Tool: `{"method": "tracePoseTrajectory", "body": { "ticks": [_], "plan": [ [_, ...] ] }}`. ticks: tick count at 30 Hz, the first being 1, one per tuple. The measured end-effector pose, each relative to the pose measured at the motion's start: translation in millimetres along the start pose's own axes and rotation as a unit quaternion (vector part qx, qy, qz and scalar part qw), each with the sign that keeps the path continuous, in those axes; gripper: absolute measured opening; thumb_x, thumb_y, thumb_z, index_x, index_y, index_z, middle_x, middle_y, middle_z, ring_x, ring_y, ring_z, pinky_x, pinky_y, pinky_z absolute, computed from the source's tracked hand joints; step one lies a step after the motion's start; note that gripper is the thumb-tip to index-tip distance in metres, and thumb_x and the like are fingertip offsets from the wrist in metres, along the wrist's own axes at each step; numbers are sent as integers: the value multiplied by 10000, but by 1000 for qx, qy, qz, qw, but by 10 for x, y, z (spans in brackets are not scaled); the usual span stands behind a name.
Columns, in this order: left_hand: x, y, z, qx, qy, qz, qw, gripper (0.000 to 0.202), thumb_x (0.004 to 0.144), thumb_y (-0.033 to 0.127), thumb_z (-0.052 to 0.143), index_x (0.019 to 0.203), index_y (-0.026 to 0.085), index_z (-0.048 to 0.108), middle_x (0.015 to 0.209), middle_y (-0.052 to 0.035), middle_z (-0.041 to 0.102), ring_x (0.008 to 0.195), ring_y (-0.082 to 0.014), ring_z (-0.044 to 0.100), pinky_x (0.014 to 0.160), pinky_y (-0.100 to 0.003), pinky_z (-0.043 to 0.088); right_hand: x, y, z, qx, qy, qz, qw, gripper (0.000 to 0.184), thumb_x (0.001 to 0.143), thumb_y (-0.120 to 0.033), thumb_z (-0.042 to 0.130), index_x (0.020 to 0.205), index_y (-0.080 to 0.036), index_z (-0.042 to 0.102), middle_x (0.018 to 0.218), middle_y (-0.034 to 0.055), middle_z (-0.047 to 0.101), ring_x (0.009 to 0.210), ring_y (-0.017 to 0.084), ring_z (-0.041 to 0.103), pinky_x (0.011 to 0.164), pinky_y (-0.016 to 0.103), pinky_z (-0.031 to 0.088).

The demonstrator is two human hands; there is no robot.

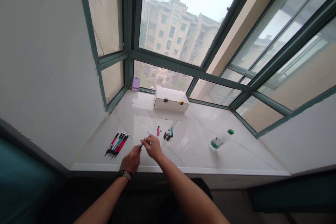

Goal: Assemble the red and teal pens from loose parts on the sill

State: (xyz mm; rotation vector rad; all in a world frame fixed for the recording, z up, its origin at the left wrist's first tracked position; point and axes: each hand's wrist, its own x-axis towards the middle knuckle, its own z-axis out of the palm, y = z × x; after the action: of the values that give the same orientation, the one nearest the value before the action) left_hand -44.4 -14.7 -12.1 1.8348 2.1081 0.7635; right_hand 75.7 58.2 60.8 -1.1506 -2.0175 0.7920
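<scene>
**Relay:** What do you see at the hands?

**Me:** From my remote station, I see the left hand (130,160), with a wristwatch (124,175) on its wrist, and the right hand (152,147) together above a white marble windowsill (189,157). Between them is a teal pen (141,146).

**Relay:** Apart, or clamped on it?

**Me:** Clamped, as far as I can tell. The right hand's fingers (146,140) close around the pen's upper end, and the 2 hands hide most of it.

**Relay:** What lies closest?

**Me:** Left of the hands, a tight row of red and teal pens (117,145) lies on the sill. I count at least 5, but can't separate them all. Just beyond the hands are loose pen parts (167,135), black, red and teal.

**Relay:** And farther out?

**Me:** A white cardboard box (171,99) sits near the window glass, with a purple card (135,84) standing to its left. Off to the right, a plastic bottle (219,140) with a green cap lies on its side.
</scene>
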Motion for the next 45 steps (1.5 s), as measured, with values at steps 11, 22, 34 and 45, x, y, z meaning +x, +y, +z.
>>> {"method": "tracePoseTrajectory", "body": {
  "ticks": [11,22,34,45],
  "plan": [
    [-6,2,-14,-13,15,-10,1000,293,1009,291,341,1235,231,518,1147,-66,672,821,-184,670,600,-288,370,-308,83,126,44,35,59,997,586,773,-369,773,1310,-212,599,883,10,649,646,128,541,694,264,493],
    [-4,15,-3,9,47,8,999,291,1001,343,377,1223,235,531,1143,-54,677,836,-193,657,595,-278,375,-1141,724,-264,-149,36,50,987,126,894,-207,554,836,-205,667,788,19,599,718,148,569,713,243,427],
    [-7,16,-3,24,35,1,999,291,997,378,380,1196,232,535,1118,-61,684,767,-187,636,569,-279,342,-1134,626,-216,-216,43,52,974,55,874,-205,555,838,-220,594,791,22,582,776,175,555,744,258,418],
    [-7,0,12,20,51,0,998,257,1002,379,368,1149,225,513,1063,-54,678,798,-183,643,582,-265,342,-1138,638,-207,-210,48,44,975,44,862,-194,560,870,-222,593,817,30,592,805,187,560,759,271,425]
  ]
}}
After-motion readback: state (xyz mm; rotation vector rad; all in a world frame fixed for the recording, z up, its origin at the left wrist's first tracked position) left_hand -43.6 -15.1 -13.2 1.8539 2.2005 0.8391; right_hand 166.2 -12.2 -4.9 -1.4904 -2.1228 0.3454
